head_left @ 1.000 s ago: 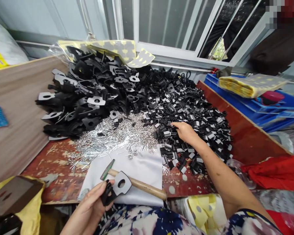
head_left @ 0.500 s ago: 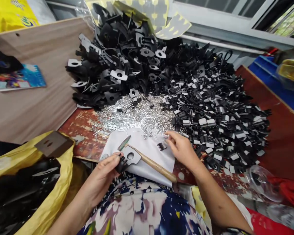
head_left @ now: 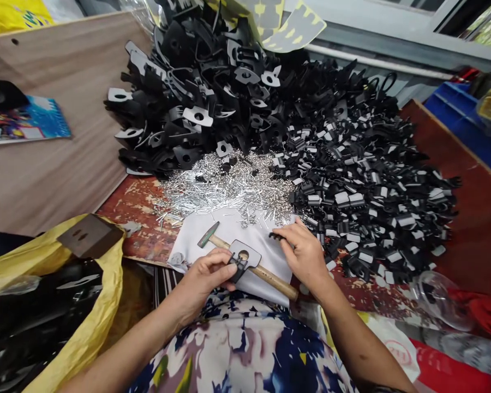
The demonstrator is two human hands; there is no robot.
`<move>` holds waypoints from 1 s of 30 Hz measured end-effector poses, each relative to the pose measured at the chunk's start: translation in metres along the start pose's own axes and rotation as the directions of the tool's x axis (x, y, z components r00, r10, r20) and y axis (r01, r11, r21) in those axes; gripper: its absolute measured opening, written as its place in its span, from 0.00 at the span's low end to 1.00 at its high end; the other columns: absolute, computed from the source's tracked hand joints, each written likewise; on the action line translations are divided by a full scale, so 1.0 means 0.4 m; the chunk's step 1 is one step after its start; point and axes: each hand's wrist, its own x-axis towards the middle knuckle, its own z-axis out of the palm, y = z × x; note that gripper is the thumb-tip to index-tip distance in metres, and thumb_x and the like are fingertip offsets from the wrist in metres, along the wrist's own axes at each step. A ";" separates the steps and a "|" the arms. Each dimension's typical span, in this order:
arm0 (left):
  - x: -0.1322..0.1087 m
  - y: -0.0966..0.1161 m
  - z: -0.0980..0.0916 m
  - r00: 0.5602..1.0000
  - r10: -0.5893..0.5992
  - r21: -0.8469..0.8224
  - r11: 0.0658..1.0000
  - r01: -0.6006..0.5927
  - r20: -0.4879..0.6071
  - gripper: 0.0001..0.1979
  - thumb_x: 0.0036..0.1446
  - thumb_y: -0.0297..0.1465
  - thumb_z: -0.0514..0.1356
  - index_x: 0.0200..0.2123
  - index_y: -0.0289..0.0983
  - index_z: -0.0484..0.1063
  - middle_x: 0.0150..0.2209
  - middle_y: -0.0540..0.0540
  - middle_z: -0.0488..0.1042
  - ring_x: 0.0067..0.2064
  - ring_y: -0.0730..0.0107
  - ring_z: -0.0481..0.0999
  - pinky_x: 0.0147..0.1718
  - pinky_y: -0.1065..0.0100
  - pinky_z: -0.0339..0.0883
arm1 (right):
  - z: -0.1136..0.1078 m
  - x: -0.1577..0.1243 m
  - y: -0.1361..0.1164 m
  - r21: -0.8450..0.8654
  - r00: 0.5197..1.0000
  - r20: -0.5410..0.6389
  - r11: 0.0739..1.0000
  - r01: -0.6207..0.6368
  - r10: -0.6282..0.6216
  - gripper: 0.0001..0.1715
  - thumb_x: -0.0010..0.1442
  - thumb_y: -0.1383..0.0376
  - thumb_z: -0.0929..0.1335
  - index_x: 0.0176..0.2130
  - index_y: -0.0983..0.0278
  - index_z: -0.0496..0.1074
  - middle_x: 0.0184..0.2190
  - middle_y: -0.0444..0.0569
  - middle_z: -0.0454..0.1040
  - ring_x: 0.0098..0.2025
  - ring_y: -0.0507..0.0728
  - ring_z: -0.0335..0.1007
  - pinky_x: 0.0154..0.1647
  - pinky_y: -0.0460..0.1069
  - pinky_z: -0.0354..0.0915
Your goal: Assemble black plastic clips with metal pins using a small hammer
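Left hand is clamped on black clip (grey-faced, round hole); holed end points up-right past grip, long axis diagonal. Right hand pinches small black piece.

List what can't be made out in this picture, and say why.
All in the head view:
- Small part: partly hidden by the right hand; full shape unclear.
- Hammer: mid-handle hidden behind the clip and left hand.
- Clip: one end covered by the left hand's fingers.
- Pins: too small and heaped to count.
- Sack: cut off by the left and bottom edges.
- Crate: cut off by the right edge.
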 end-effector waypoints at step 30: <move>0.017 0.012 -0.044 0.984 0.181 0.022 0.983 -0.181 0.011 0.13 0.51 0.40 0.74 0.31 0.35 0.83 0.41 0.43 0.75 0.28 0.74 0.67 0.22 0.73 0.63 | 0.092 0.101 -0.066 0.378 0.942 0.327 0.924 -0.055 -0.078 0.22 0.64 0.75 0.64 0.50 0.58 0.80 0.45 0.47 0.82 0.47 0.58 0.76 0.53 0.58 0.71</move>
